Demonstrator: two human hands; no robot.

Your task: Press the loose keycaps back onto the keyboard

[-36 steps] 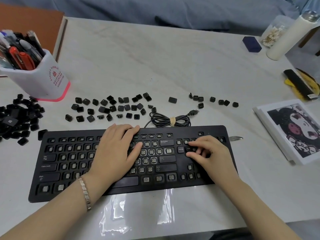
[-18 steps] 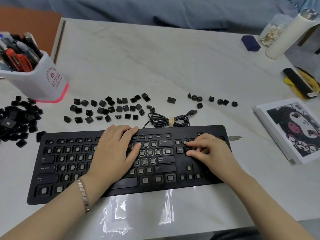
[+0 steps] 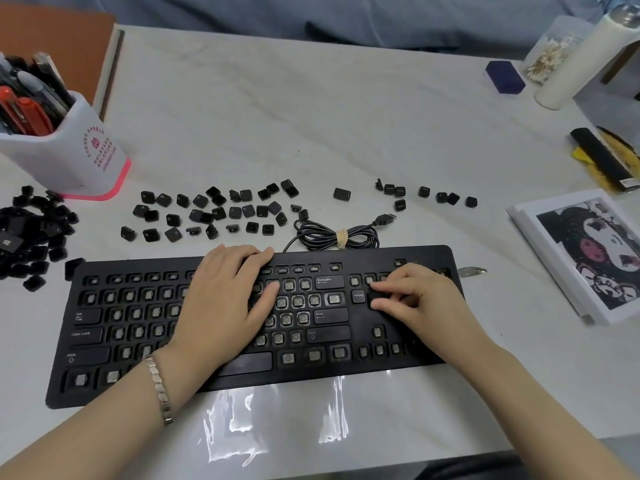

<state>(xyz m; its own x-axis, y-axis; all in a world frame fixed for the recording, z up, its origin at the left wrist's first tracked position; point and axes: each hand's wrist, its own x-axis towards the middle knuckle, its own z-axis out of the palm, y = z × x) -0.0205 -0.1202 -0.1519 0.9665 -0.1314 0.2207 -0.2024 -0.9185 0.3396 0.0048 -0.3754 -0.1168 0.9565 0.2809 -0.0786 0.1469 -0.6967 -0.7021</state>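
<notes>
The black keyboard [image 3: 415, 253] lies across the near table, most of its key sockets bare. My left hand [image 3: 225, 299] rests flat on its middle, fingers straight. My right hand [image 3: 415, 299] sits over the block right of the Delete key, with index finger and thumb curled round a black keycap [image 3: 373, 296] seated in the socket there. Several loose keycaps [image 3: 207, 213] lie scattered behind the keyboard. A short row of keycaps [image 3: 424, 192] lies further right, and a keycap pile [image 3: 31, 237] sits at the far left.
The keyboard's coiled cable [image 3: 332, 235] lies just behind it. A pen holder [image 3: 79, 157] stands at back left. To the right are a picture book [image 3: 588, 254], a metal tool [image 3: 471, 271], a white bottle [image 3: 575, 64] and a blue box [image 3: 505, 77].
Both hands stay where they were; my right fingers keep pressing the same keycap beside the Delete key. Only the view has shifted slightly.
</notes>
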